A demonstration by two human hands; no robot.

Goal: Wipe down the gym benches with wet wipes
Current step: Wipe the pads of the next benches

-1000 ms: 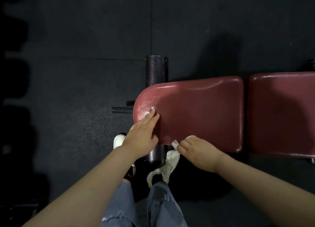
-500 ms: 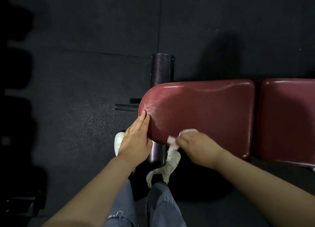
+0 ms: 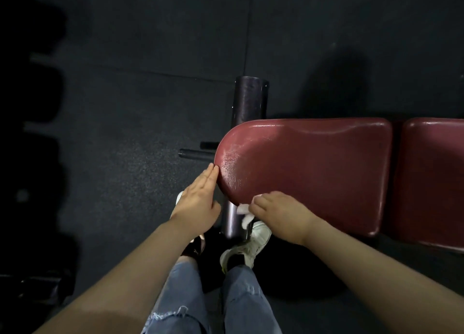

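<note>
Bench pad dark red; wipe white; jeans blue; floor black

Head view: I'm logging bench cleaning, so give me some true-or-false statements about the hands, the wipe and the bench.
1. The right hand grips the white wipe. True.
2. The left hand holds a spray bottle. False: it holds nothing; straight fingers touch the pad's rounded end.
3. The wipe is at the red pad's near edge. True.
4. The bench pads are blue. False: both are dark red.
</note>
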